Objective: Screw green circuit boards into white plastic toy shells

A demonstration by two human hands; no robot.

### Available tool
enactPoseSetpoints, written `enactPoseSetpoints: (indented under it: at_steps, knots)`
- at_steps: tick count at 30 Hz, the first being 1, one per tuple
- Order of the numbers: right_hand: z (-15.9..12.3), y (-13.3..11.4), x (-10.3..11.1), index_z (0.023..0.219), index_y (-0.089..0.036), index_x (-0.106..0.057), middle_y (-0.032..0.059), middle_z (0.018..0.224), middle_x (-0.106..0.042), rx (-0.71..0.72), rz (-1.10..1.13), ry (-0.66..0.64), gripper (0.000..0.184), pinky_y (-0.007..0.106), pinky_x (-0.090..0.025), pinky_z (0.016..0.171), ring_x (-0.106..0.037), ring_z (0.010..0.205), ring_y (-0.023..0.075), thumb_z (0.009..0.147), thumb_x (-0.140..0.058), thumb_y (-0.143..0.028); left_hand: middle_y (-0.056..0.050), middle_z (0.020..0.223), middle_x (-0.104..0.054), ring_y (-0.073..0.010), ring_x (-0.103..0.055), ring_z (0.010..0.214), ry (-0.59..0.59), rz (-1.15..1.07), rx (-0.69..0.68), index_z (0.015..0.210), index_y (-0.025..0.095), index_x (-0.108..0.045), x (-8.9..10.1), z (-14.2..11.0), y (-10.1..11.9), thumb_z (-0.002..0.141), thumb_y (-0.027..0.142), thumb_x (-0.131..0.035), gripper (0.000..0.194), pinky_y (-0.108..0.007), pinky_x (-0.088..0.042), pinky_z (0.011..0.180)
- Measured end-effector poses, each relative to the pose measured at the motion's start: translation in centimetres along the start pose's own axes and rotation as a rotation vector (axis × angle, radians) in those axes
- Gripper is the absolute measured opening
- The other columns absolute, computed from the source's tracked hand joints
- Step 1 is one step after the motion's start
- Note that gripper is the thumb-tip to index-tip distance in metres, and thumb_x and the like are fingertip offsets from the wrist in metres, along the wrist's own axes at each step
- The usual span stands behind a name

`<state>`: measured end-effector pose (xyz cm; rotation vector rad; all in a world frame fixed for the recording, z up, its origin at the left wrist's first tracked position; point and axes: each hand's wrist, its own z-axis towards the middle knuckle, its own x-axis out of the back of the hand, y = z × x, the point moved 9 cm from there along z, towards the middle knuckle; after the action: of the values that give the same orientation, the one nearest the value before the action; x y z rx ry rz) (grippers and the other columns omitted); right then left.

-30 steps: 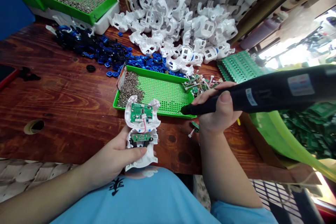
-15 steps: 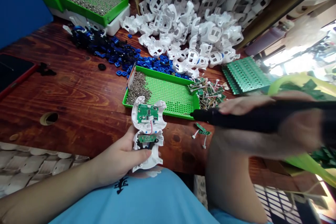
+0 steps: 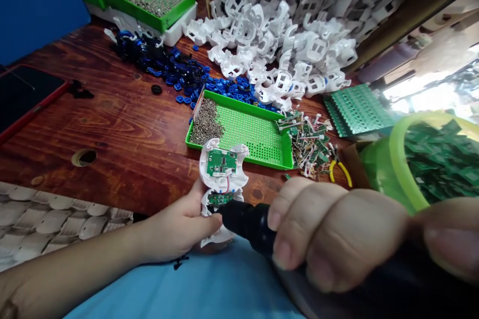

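My left hand [image 3: 187, 219] grips a white plastic housing [image 3: 205, 172] made of two shell halves, one above the other. A green circuit board [image 3: 220, 162] sits in the upper half, and red and white wires run down to a smaller board [image 3: 220, 199] in the lower half. My right hand [image 3: 329, 229] is wrapped round a black electric screwdriver [image 3: 247, 222]. Its nose points left at the lower half, close to my left thumb, and covers part of that half. Whether the tip touches a screw is hidden.
Behind the housing lies a green perforated tray [image 3: 258, 157] with small metal screws [image 3: 205, 119] at its left end. Wired boards [image 3: 309, 142], yellow-handled pliers [image 3: 340, 167] and a tub [image 3: 398, 154] of green boards are on the right. Blue parts [image 3: 179, 72] and white shells [image 3: 277, 35] are heaped behind.
My right hand has brought the screwdriver from the tray's right front corner left and down to the housing's lower half. My left hand still holds the housing. The view has shifted slightly.
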<state>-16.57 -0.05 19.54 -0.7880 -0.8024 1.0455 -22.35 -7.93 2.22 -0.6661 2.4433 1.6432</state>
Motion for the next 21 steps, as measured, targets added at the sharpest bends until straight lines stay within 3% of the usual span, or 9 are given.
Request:
enactPoseSetpoints:
  at_steps: [2,5,7,11,15,18,21]
  knots:
    - [-0.4,0.3,0.2,0.078,-0.026,-0.056,-0.002,0.069,-0.065,-0.01,0.001,-0.046,0.013,0.034,-0.057,0.062,-0.066,0.063,0.0169,0.077,-0.066,-0.034,-0.001,0.075,-0.065,-0.0216,-0.062,0.08,0.016,-0.01,0.037,0.134,0.017,-0.03,0.1,-0.1,-0.4,0.078,0.026,-0.061,0.064,-0.033,-0.046,0.079]
    - [-1.6,0.4,0.9,0.068,-0.025,-0.053,-0.0066,0.057,-0.062,0.055,-0.09,0.021,0.016,0.027,-0.056,0.057,-0.061,0.049,0.011,0.08,-0.063,-0.022,0.002,0.067,-0.063,-0.0207,-0.062,0.073,0.042,-0.052,0.05,0.134,0.018,-0.031,0.1,-0.1,-0.6,0.078,0.027,-0.062,0.065,-0.031,-0.047,0.072]
    - [-2.7,0.9,1.4,0.065,-0.024,-0.05,-0.0078,0.05,-0.058,0.022,-0.142,0.092,0.02,0.028,-0.056,0.055,-0.059,0.045,0.0109,0.082,-0.061,-0.023,0.002,0.066,-0.063,-0.0204,-0.062,0.07,0.042,-0.073,0.04,0.136,0.019,-0.03,0.0,-0.1,-0.4,0.077,0.025,-0.062,0.067,-0.03,-0.047,0.071]
    - [-3.9,1.6,1.7,0.071,-0.026,-0.054,-0.0064,0.049,-0.056,-0.1,-0.158,0.181,0.013,0.034,-0.057,0.059,-0.061,0.05,0.0149,0.084,-0.058,-0.028,-0.002,0.086,-0.068,-0.0209,-0.064,0.079,-0.021,-0.06,0.001,0.141,0.02,-0.017,-0.7,-0.2,0.4,0.079,0.021,-0.059,0.075,-0.029,-0.047,0.076]
    - [-3.5,1.2,0.7,0.069,-0.025,-0.056,-0.0045,0.045,-0.054,-0.078,-0.145,0.18,0.022,0.035,-0.055,0.053,-0.057,0.042,0.0151,0.089,-0.048,-0.029,-0.006,0.11,-0.064,-0.0214,-0.06,0.1,-0.065,-0.014,-0.043,0.143,0.02,-0.001,-1.3,-0.3,1.1,0.083,0.016,-0.052,0.079,-0.027,-0.045,0.086]
    - [-3.0,1.1,-0.4,0.069,-0.024,-0.057,-0.0037,0.052,-0.06,-0.047,-0.157,0.12,0.022,0.031,-0.054,0.051,-0.056,0.042,0.013,0.089,-0.048,-0.026,-0.005,0.109,-0.064,-0.0209,-0.058,0.102,0.003,0.021,-0.068,0.143,0.019,-0.008,-0.9,-0.3,1.2,0.081,0.012,-0.052,0.076,-0.026,-0.042,0.092]
    - [-2.9,1.3,-0.8,0.071,-0.024,-0.057,-0.0038,0.058,-0.064,-0.069,-0.171,0.084,0.021,0.027,-0.054,0.049,-0.059,0.045,0.0114,0.089,-0.048,-0.024,-0.003,0.092,-0.067,-0.0211,-0.062,0.089,0.064,-0.024,-0.043,0.141,0.02,-0.02,-0.6,-0.3,0.6,0.079,0.012,-0.055,0.072,-0.029,-0.045,0.086]
